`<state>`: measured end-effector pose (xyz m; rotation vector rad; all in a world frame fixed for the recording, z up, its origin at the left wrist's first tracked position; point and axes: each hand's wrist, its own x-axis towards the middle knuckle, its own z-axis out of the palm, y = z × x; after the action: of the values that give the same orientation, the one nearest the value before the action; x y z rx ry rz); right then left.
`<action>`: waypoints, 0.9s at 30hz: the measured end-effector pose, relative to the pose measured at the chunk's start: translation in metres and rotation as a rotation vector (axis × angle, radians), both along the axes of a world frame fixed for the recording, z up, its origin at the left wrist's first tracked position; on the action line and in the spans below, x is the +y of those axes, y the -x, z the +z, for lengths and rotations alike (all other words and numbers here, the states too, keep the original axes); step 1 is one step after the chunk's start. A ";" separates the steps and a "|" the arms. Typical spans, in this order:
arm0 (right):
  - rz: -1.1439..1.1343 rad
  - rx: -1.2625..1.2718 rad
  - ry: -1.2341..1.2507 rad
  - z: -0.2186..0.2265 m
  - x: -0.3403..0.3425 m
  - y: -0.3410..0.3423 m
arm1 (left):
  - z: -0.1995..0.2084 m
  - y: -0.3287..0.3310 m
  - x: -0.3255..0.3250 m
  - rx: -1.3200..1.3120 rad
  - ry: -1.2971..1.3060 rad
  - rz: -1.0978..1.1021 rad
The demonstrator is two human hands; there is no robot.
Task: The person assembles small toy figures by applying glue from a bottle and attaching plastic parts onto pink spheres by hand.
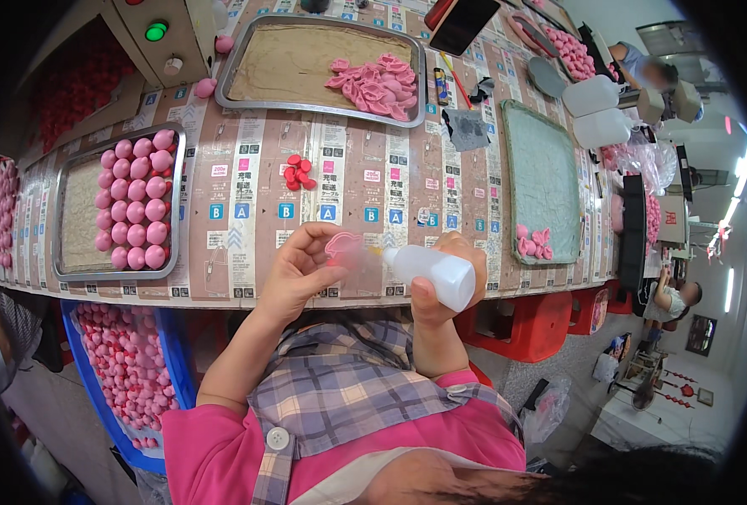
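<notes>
Above the near part of the table, my left hand point(300, 263) pinches a thin, curved pink piece point(345, 247) between thumb and fingers. My right hand point(466, 247) is wrapped round a white plastic squeeze bottle point(434, 273), tilted so that its yellowish nozzle point(376, 251) points left at the pink piece. Whether the tip touches the piece is hard to tell. Beyond my hands lies a small pile of red discs point(299, 172). Farther back, a metal tray point(281, 63) holds a heap of similar pink pieces point(382, 87) at its right end.
At left, a tray point(75, 210) carries rows of round pink balls point(135, 210). A blue crate point(104, 379) of pink balls stands below the table edge. At right are a greenish tray point(546, 181) with a few pink pieces, white jugs point(601, 126) and red stools point(529, 328).
</notes>
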<state>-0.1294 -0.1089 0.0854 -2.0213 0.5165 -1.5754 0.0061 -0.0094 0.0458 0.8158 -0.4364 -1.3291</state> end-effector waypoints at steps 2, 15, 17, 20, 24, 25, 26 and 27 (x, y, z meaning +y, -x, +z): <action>0.020 -0.006 0.012 0.001 0.001 0.000 | -0.002 -0.001 0.001 0.024 0.021 -0.023; -0.038 -0.245 -0.095 -0.005 -0.004 0.008 | -0.004 -0.002 -0.003 0.002 0.011 0.008; -0.175 -0.375 -0.253 -0.005 -0.021 0.012 | -0.005 -0.002 -0.001 -0.026 -0.014 0.064; -0.290 -0.353 -0.512 0.001 -0.067 0.029 | -0.006 -0.002 -0.001 0.000 -0.026 0.076; -0.332 -0.035 -0.699 -0.042 -0.126 0.054 | -0.010 -0.003 0.003 0.002 0.004 0.082; -0.392 0.061 -0.643 -0.060 -0.139 0.062 | -0.008 -0.001 0.001 0.005 0.000 0.085; -0.436 0.107 -0.608 -0.069 -0.144 0.061 | -0.008 -0.001 0.001 0.001 0.019 0.049; -0.484 0.153 -0.573 -0.075 -0.148 0.059 | -0.008 -0.001 0.000 -0.005 0.002 0.077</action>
<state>-0.1882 -0.2564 0.0101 -1.6409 1.4215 -1.3070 0.0069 -0.0094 0.0375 0.8270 -0.4060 -1.2555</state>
